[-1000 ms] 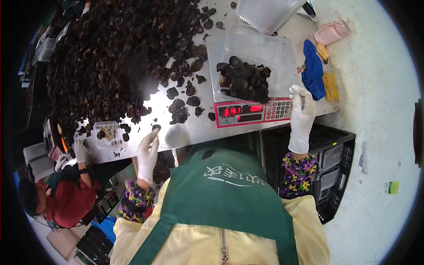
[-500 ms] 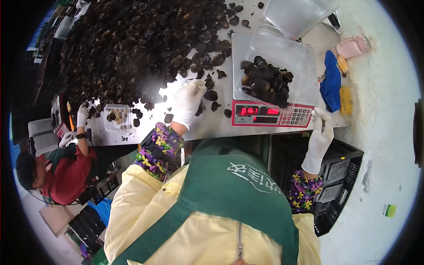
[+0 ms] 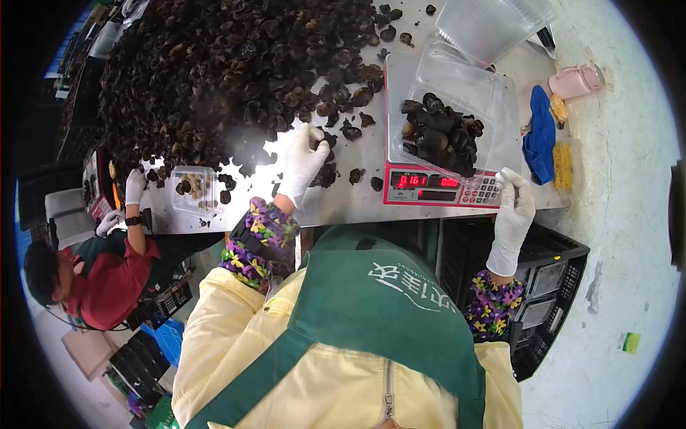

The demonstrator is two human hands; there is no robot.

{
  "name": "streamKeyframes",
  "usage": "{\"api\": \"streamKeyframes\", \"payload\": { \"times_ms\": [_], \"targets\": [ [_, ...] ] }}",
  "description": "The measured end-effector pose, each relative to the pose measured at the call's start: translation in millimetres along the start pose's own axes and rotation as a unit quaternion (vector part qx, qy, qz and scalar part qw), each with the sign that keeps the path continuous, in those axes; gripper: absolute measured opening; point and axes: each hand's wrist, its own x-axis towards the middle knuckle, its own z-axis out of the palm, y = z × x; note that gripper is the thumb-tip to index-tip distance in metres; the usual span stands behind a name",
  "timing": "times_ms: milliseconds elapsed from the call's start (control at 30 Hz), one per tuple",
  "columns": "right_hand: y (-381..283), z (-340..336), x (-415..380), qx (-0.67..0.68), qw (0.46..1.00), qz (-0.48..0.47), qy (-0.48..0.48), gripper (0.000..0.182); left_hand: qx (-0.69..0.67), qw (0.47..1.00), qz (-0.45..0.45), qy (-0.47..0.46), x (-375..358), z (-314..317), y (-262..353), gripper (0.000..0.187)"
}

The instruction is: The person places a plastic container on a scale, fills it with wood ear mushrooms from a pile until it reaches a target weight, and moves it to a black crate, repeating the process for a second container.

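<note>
My left hand (image 3: 303,163), in a white glove, is at the lower edge of the dark mushroom-like pile (image 3: 214,79), its thumb and fingers curled close to loose dark pieces; anything between the fingertips is too small to tell. My right hand (image 3: 514,214), also gloved, hangs at the table's front edge by the scale's keypad, fingers bent together, with no item visible in them. The scale (image 3: 394,154) bears an open clear plastic box (image 3: 491,136) with dark pieces (image 3: 439,136) inside. Its red display (image 3: 425,180) reads 0.161.
Stacked clear boxes (image 3: 486,28), a blue cloth (image 3: 539,136), a yellow sponge (image 3: 563,166) and a pink cup (image 3: 577,81) lie right of the scale. A co-worker (image 3: 107,286) sits at left near another clear box (image 3: 194,207). Black crates (image 3: 554,314) stand below the table.
My left hand has turned slightly, its fingers now bent toward the loose pieces at its right. My right hand has shifted slightly left relative to the scale. The view has moved a little.
</note>
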Motion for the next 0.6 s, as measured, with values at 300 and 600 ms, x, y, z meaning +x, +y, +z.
{"api": "streamKeyframes", "payload": {
  "times_ms": [300,600],
  "targets": [
    [-6,13,1,-0.041,0.997,-0.061,0.004,0.015,0.331,0.927,0.172,-0.041,21,54,-5,0.024],
    [3,-7,-11,-0.025,0.998,-0.039,0.045,0.013,0.055,0.967,0.244,0.051,17,29,91,0.020]
  ]
}}
